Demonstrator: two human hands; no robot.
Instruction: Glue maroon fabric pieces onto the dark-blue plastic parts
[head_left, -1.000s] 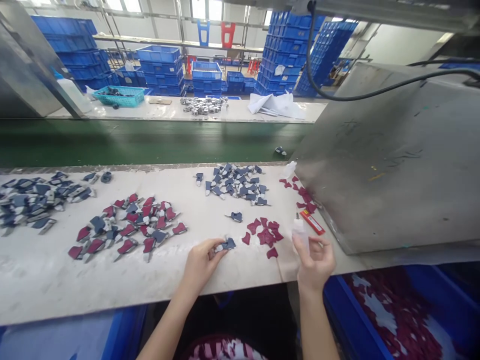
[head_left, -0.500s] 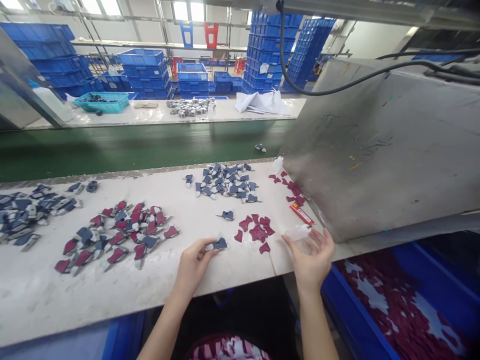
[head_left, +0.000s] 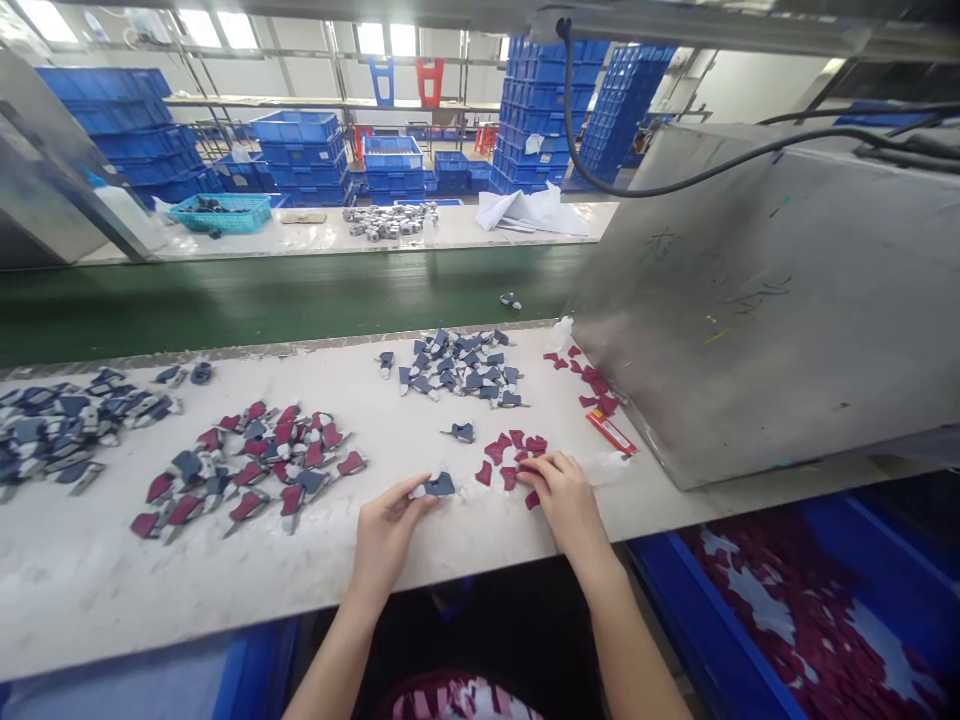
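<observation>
Between the thumb and fingers of my left hand point(head_left: 386, 530) is a dark blue-grey part with a pale grey end point(head_left: 439, 485), held low over the white worktop point(head_left: 480, 545). My right hand point(head_left: 570, 510) reaches into a small pile of flat maroon pieces point(head_left: 495, 448), its fingertips pinched at a piece on the pile's right side. A translucent white squeeze bottle point(head_left: 611, 468) lies just right of that hand. A single blue-grey part point(head_left: 463, 432) rests beyond my left hand, in front of a heap of similar parts point(head_left: 457, 362).
To the left lie a mixed maroon-and-grey heap point(head_left: 251, 465) and another blue-grey heap point(head_left: 75, 420). A red packet point(head_left: 611, 432) sits against the slanted metal housing point(head_left: 750, 300). Behind runs a green conveyor belt point(head_left: 300, 290). A blue crate point(head_left: 720, 610) of maroon pieces stands lower right.
My right hand has let go of the squeeze bottle and moved left to the maroon pieces. The left hand keeps its part in nearly the same spot. A part on the belt has shifted slightly left.
</observation>
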